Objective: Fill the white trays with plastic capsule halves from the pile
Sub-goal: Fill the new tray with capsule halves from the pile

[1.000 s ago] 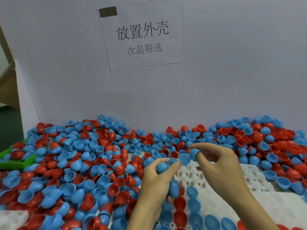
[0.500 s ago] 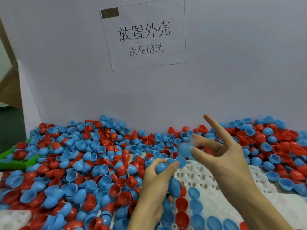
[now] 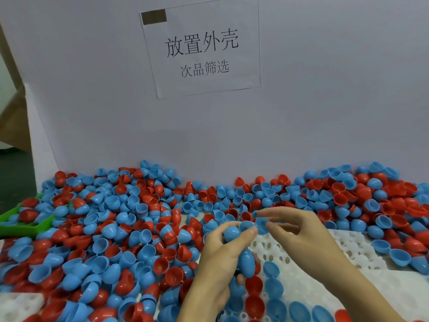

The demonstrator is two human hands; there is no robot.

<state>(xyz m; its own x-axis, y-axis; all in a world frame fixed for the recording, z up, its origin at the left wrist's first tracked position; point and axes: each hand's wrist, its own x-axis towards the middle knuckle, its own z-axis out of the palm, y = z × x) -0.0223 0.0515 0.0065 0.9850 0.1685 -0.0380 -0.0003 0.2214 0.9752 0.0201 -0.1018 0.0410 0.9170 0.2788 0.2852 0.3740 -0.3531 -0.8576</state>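
Pile of red and blue plastic capsule halves [image 3: 120,228] spreads from 9 to 3 o'clock across the worktop, banked against tall white backboard [image 3: 325,101] carrying printed paper sign [image 3: 202,47] at 12. White perforated plastic tray [image 3: 343,249] lies at 4 to 5 o'clock, near rows holding seated halves, far holes bare. Second white tray [image 3: 16,303] at 7, corner only. Green plastic bin [image 3: 14,219] at 9, part buried.

Left hand [image 3: 218,263] at 6: fingers curled round stack of nested blue capsule halves [image 3: 234,233]. Right hand [image 3: 299,231] at 5: thumb and forefinger pinch top blue half [image 3: 262,225] at its rim, other fingers loosely bent.

Judgement: halves look light, stiff, thin-walled and slick; nested ones likely stick. Best taken at rim, light pinch, dome down into hole.
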